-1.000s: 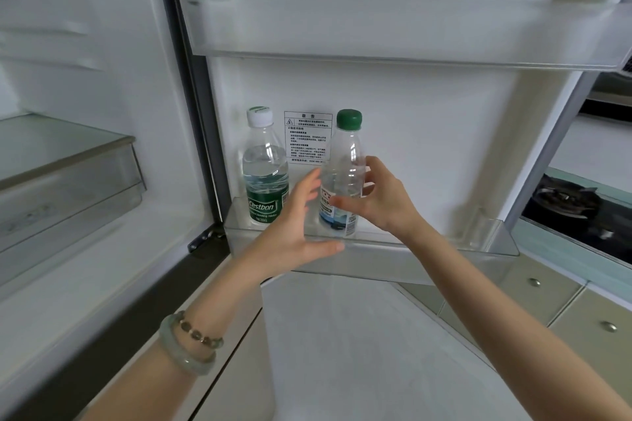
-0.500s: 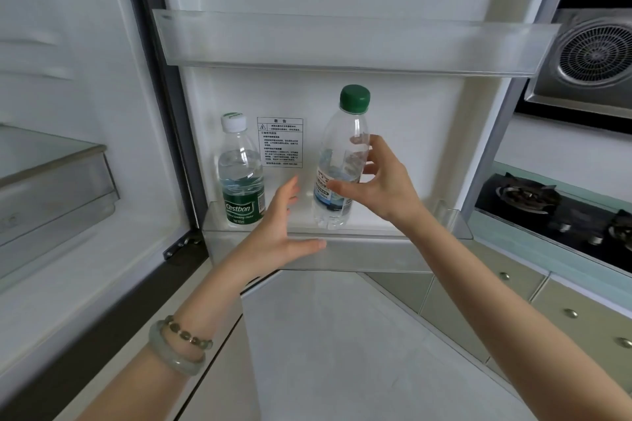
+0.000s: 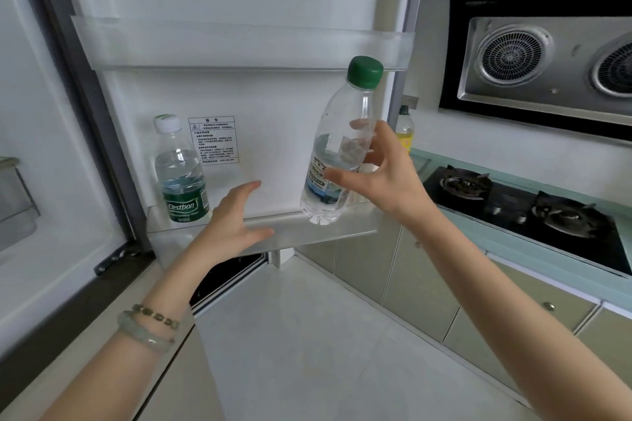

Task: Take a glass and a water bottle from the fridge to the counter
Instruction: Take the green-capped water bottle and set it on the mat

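floor [image 3: 307, 335]: white tile | cabinets [image 3: 427, 284]: pale green | wall [image 3: 513, 154]: white

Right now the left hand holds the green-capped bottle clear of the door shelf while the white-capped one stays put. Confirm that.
Wrong hand. The head view shows the right hand holding the green-capped bottle; the left hand is open and empty. The white-capped bottle stands on the door shelf.

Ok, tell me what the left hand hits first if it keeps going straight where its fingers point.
Probably the door's inner wall. The open left hand points up and forward, between the white-capped bottle and the green-capped bottle held by the right hand. Depth is unclear.
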A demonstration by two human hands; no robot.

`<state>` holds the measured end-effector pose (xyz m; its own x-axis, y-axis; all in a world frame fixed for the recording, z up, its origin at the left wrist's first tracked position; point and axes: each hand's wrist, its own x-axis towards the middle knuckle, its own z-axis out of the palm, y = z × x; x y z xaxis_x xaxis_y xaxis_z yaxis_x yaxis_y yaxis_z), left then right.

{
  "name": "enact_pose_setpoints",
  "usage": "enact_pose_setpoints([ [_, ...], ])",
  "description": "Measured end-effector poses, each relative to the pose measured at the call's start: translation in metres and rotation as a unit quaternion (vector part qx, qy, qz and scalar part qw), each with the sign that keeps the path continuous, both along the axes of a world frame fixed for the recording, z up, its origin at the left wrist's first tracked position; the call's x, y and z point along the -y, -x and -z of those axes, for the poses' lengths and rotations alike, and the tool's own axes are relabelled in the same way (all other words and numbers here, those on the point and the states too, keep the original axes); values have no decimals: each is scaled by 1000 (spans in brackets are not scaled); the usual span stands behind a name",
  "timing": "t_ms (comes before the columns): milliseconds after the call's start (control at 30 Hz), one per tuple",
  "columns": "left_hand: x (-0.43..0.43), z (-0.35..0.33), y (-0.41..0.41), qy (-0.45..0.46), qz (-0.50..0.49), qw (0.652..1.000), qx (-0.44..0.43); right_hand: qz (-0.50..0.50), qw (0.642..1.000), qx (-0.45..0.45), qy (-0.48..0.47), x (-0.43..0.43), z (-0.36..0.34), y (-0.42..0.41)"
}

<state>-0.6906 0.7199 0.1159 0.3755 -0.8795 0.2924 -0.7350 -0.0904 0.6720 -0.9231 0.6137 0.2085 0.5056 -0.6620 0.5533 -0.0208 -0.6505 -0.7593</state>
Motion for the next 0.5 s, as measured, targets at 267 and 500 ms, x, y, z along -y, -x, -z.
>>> enact_pose_setpoints([
  [267, 35, 10, 1, -82, -26, 990, 109, 4, 1000, -12, -11, 5, 11, 33],
  [500, 61, 8, -3, -85, -32, 982, 164, 23, 999, -32, -17, 10, 26, 45],
])
